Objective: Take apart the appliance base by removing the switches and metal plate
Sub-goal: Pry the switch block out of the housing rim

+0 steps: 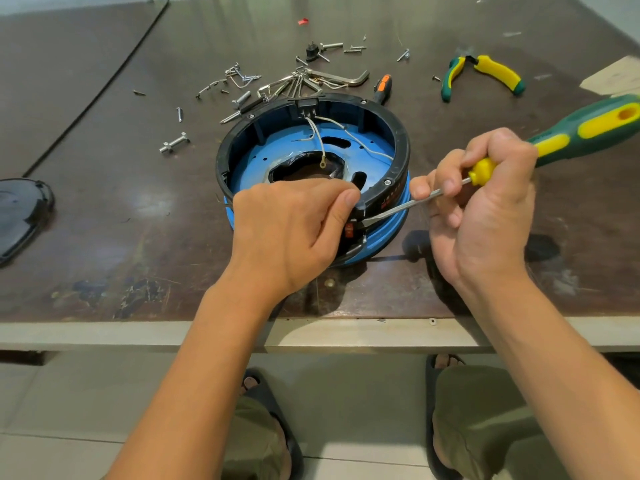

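Left hand (291, 230) grips appliance base (313, 174) rim; right hand (485, 209) holds screwdriver (561, 133), tip at switch (349, 232) on tabletop (104, 202).

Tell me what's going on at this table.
A person is taking apart a round blue and black appliance base on the table. The left hand grips its near rim, apparently to steady it. The right hand holds a green and yellow screwdriver, with the blade tip pushed in beside the red switch on the side wall. Loose screws and pliers lie behind the base.
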